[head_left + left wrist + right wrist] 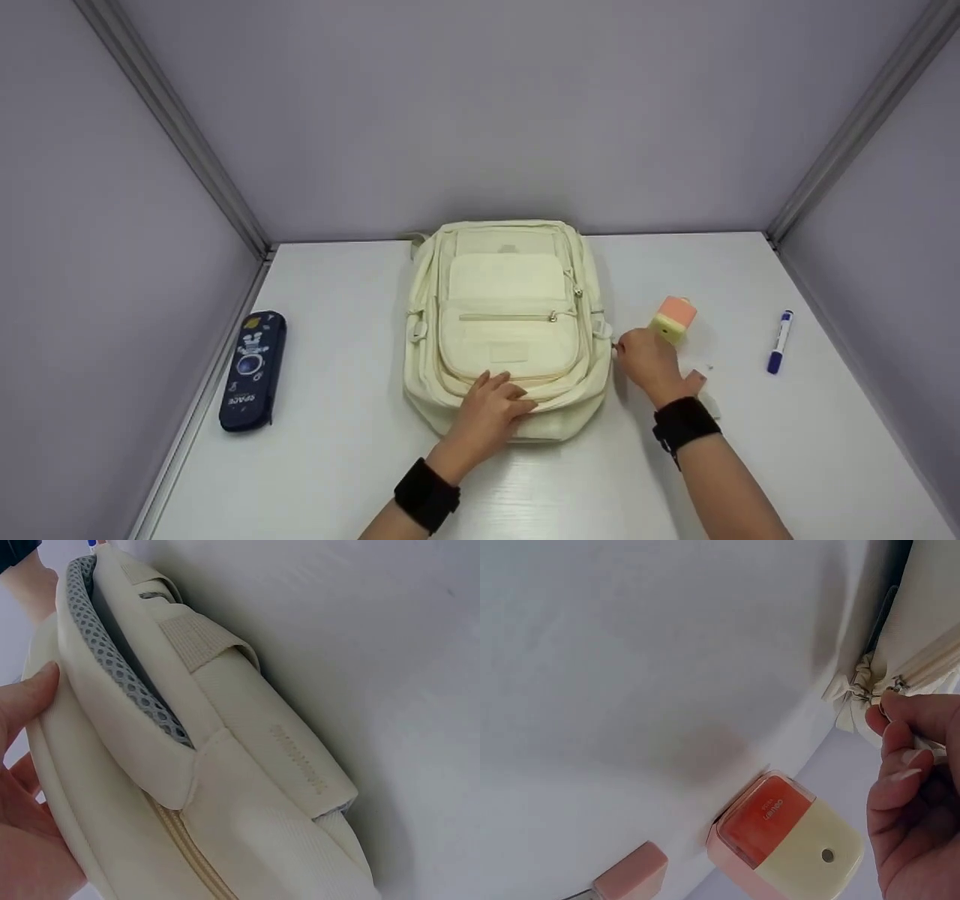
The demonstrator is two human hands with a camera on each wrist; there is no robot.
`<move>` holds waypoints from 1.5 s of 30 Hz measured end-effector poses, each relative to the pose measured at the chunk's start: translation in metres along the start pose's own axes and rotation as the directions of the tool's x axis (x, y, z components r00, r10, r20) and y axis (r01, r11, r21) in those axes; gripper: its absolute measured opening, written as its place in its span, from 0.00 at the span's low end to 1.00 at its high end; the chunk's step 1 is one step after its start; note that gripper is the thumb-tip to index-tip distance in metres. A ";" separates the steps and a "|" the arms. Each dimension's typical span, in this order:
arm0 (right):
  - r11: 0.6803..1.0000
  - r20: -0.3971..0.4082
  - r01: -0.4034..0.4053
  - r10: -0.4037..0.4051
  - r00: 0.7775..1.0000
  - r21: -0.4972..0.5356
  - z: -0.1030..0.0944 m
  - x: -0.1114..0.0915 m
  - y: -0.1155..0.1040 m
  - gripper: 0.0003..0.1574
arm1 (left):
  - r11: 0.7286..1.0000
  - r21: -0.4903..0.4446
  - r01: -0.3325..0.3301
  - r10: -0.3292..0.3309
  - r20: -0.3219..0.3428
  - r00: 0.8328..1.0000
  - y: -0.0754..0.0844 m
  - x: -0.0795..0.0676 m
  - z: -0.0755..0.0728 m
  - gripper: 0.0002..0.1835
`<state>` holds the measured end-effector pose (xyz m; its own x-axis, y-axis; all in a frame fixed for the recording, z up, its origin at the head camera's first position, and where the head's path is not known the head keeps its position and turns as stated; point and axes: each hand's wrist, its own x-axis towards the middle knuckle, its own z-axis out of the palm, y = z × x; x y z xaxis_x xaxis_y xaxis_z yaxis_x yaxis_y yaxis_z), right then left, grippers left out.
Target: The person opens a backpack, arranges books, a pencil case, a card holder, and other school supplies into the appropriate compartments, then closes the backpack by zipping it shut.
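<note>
A cream backpack (517, 285) lies front side up on the white table. My left hand (487, 409) rests on its lower front with the fingers extended over the fabric. In the left wrist view, the thumb (45, 686) touches the bag beside a mesh-lined pocket (112, 652). At the right side of the bag, my right hand (649, 360) pinches a zipper pull (885, 711) between thumb and forefinger. The metal zipper slider (898, 682) shows just beyond those fingertips, near gathered fabric. Part of the pull is hidden by the fingers.
Just beyond my right hand stands a pink and yellow pencil sharpener (780, 832). A pink-ended block (634, 870) lies near it, partly behind my right wrist. A blue-capped marker (780, 341) is farther right. On the left lies a dark blue space-print pencil case (253, 371). Panels enclose the table.
</note>
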<state>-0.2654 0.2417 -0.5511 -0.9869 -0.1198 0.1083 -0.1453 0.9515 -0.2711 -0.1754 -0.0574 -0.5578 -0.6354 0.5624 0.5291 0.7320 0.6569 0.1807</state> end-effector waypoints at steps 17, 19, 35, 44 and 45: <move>0.996 -0.126 -0.015 0.004 0.992 -0.088 0.016 0.029 0.004 0.11 | 0.998 -0.063 -0.025 0.028 0.044 0.999 0.000 -0.010 -0.005 0.06; 0.995 -0.129 -0.016 0.003 0.992 -0.098 0.017 0.030 0.004 0.11 | 0.997 -0.071 -0.032 0.036 0.053 0.998 -0.001 -0.010 -0.005 0.07; 0.986 -0.040 -0.055 0.049 0.998 -0.158 0.015 0.039 -0.008 0.09 | 0.998 -0.063 0.005 0.005 0.168 0.986 0.000 -0.010 -0.009 0.07; 0.984 -0.082 -0.025 0.010 0.997 -0.177 0.003 0.042 -0.017 0.07 | 0.989 -0.113 0.098 -0.073 0.212 0.974 -0.010 -0.009 -0.018 0.22; 0.985 -0.095 -0.004 -0.012 0.995 -0.170 0.002 0.043 -0.018 0.08 | 0.990 -0.101 0.102 -0.083 0.183 0.980 -0.013 -0.008 -0.017 0.22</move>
<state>-0.3051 0.2190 -0.5434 -0.9739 -0.1037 0.2019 -0.1269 0.9863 -0.1052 -0.1750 -0.0792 -0.5501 -0.7280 0.5885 0.3517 0.6841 0.6570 0.3168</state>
